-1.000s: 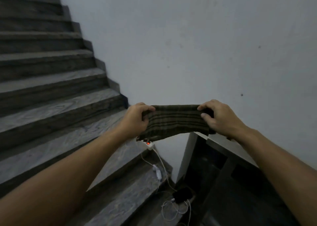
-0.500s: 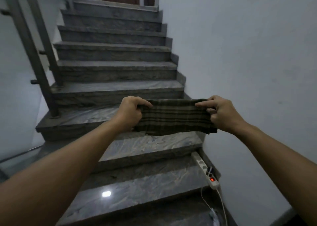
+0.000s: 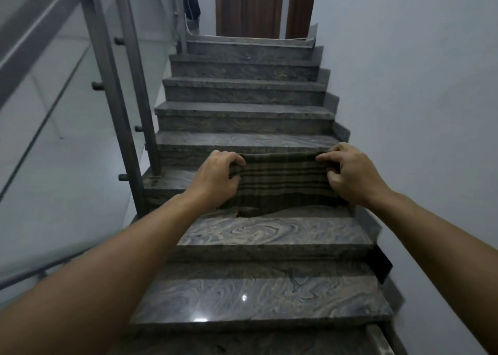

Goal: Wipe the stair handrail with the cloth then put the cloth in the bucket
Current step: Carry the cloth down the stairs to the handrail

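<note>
A dark striped cloth (image 3: 283, 182) is stretched flat between both hands, in front of me over the stairs. My left hand (image 3: 215, 176) grips its left end and my right hand (image 3: 353, 174) grips its right end. The metal stair handrail (image 3: 35, 39) runs along the upper left, rising beside the steps, well to the left of the cloth and apart from both hands. No bucket is in view.
Grey marble steps (image 3: 248, 233) climb ahead to a landing with a brown wooden door (image 3: 249, 7). Metal posts (image 3: 113, 98) with glass panels (image 3: 54, 152) line the left side. A plain wall (image 3: 417, 85) bounds the right.
My view has swung left, from the right wall and a power strip to facing straight up the stairs, bringing the handrail into sight. Both hands keep the cloth stretched between them.
</note>
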Tool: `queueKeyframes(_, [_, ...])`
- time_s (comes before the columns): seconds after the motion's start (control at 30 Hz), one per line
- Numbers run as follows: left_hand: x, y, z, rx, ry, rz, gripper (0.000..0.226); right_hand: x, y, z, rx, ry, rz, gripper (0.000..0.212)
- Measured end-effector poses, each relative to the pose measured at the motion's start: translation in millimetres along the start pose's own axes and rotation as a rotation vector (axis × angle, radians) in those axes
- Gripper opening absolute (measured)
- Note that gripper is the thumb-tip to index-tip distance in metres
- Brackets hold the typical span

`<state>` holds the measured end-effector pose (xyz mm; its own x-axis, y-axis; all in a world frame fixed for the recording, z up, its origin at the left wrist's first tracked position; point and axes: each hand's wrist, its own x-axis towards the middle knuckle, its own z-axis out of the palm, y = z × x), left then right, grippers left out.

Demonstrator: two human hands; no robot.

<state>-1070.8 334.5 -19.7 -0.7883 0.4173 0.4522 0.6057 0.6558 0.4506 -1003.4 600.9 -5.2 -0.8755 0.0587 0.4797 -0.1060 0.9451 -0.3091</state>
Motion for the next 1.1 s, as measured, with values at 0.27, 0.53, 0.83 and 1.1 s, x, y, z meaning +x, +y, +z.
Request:
queueKeyframes(0.27, [119.0, -33.3, -22.8, 0.019, 0.047, -0.080, 0.032, 136.0, 18.5, 7.3, -0.006, -0.060, -0.104, 0.042])
queueKeyframes(0.53, [221.4, -54.7, -84.8, 0.064, 0.079, -0.183, 0.072, 288.7, -6.7, -7.7, -0.006, -0.155, -0.221, 0.077])
queueKeyframes(0.83, [346.4, -122.0, -170.4, 0.114, 0.143, -0.235, 0.052, 456.0, -58.9, 3.1, 0.013, -0.140, -0.324, 0.066])
queueKeyframes(1.1, [478.6, -146.6, -238.3, 0.105, 0.258, -0.171, 0.030, 600.0, -81.7, -22.2, 0.128, -0.031, -0.331, 0.040])
